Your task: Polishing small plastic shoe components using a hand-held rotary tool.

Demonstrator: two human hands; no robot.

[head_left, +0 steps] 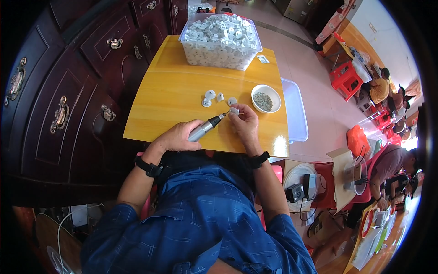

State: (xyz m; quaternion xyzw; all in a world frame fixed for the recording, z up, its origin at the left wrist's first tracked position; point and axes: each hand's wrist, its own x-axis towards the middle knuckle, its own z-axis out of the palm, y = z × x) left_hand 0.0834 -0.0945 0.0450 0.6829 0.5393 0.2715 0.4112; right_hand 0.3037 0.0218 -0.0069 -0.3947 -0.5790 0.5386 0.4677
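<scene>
The left hand (175, 137) is gripping a smooth metal screwdriver (206, 126) around its body, and the right hand (244, 122) is pinching a small, probably light, stiff plastic part (234, 110) by its edges, just at the tip.

The right hand (244, 122) covers most of the small white part (234, 110), so its shape is unclear. The contents of the white bowl (266, 98) are too small to identify.

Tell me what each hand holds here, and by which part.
Left hand grips a grey powered screwdriver around its body. Right hand pinches a small white part at its fingertips.
</scene>
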